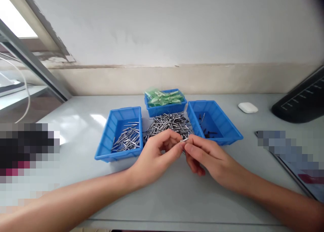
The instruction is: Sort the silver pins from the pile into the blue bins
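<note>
Between the fingertips of both hands is a small silver blind rivet [184, 140]. My left hand [162, 154] pinches it from the left, thumb against forefinger. From the right, my right hand [207, 154] grips it the same way, its other fingers curled below. Just behind the hands lies a heap of similar blind rivets [168, 121] on the table, partly hidden by my fingers. The left blue bin [102, 154] holds more silver rivets. Several dark pieces and a silver one lie in the right blue bin [227, 132].
A third blue bin [167, 109] at the back holds green plastic packets [164, 97]. A white earbud case [248, 107] and a dark cylinder [293, 103] stand to the right. Farther forward lies a flat dark-edged device [286, 168], partly pixelated. The wall rises behind the table.
</note>
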Available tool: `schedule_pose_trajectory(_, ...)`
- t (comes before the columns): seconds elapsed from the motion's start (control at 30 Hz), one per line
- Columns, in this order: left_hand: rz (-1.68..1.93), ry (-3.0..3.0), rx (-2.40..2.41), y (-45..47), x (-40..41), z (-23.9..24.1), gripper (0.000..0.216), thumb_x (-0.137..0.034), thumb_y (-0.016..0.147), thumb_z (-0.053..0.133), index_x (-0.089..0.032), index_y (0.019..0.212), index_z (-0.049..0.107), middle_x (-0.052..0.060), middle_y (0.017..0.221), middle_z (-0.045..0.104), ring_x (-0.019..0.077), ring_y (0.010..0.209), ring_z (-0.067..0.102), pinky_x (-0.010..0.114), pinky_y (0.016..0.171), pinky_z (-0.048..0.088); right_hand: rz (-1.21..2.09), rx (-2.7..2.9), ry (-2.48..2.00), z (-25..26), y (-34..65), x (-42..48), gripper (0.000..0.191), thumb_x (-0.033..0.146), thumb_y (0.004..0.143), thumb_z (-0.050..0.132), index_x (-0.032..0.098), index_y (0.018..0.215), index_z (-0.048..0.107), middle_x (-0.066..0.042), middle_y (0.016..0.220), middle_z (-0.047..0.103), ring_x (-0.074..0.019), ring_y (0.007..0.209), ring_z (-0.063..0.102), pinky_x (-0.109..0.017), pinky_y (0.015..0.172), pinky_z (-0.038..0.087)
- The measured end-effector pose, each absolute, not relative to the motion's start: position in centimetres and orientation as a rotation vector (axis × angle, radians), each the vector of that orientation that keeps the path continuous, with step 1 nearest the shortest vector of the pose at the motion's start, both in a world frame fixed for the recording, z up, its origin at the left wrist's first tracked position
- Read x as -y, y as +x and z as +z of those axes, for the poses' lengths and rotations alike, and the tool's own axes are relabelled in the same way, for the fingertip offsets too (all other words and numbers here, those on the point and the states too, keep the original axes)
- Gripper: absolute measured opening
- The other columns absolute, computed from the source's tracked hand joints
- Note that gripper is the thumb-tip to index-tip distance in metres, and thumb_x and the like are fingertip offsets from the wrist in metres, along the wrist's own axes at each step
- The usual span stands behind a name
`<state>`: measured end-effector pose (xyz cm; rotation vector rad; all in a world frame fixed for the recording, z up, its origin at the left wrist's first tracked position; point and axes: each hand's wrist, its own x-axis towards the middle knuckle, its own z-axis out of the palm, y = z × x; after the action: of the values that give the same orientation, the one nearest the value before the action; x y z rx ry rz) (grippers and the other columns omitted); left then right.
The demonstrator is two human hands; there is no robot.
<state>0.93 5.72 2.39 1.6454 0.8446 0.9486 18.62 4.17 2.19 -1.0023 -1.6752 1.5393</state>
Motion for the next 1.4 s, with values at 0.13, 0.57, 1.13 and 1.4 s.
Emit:
schedule_pose_trajectory(0.13, 0.928, 1.679, -0.863, 0.9, -5.9, 2.0, 0.013, -0.027, 0.089, 0.054, -0.016, 0.082, 0.054, -0.003, 0.068, 0.052, 0.0103, 0.062, 0.046, 0.023, 0.056, 0.037, 1.481, 1.710, -1.027, 1.9, 18.5, -4.5, 0.041, 0.043, 0.100, 0.041, 0.018, 0.068, 0.047, 0.005, 0.060, 0.050, -0.0079, 0.055, 0.048, -0.019, 0.052, 0.038)
schedule_pose_trajectory(0.57, 0.817, 1.705, -0.872, 0.8, -6.1, 2.0, 0.023, -0.037, 0.090, 0.054, -0.016, 0.080, 0.054, 0.002, 0.069, 0.060, 0.0154, 0.065, 0.057, 0.027, 0.059, 0.043, 1.372, 1.776, -0.999, 2.4, 18.6, -4.8, 0.044, 0.037, 0.102, 0.033, 0.018, 0.065, 0.048, 0.002, 0.061, 0.050, -0.0099, 0.058, 0.047, -0.022, 0.056, 0.037)
schedule_pose_trajectory(1.13, 0.838, 1.762, -0.847, 0.8, -6.1, 2.0, 0.023, -0.038, 0.089, 0.054, -0.016, 0.080, 0.053, 0.002, 0.071, 0.062, 0.0152, 0.066, 0.057, 0.027, 0.060, 0.043, 1.267, 1.812, -1.076, 2.2, 18.3, -4.1, 0.046, 0.039, 0.101, 0.033, 0.018, 0.063, 0.046, 0.004, 0.056, 0.048, -0.0076, 0.048, 0.046, -0.020, 0.046, 0.036)
schedule_pose_trajectory(1.4, 0.875, 1.827, -0.906, 0.7, -6.0, 2.1, 0.024, -0.037, 0.088, 0.056, -0.015, 0.077, 0.055, -0.003, 0.066, 0.051, 0.0103, 0.060, 0.044, 0.022, 0.053, 0.036, 1.133, 1.819, -1.154, 2.4, 18.5, -3.8, 0.035, 0.034, 0.099, 0.035, 0.020, 0.068, 0.044, 0.006, 0.054, 0.048, -0.0072, 0.042, 0.045, -0.019, 0.042, 0.034)
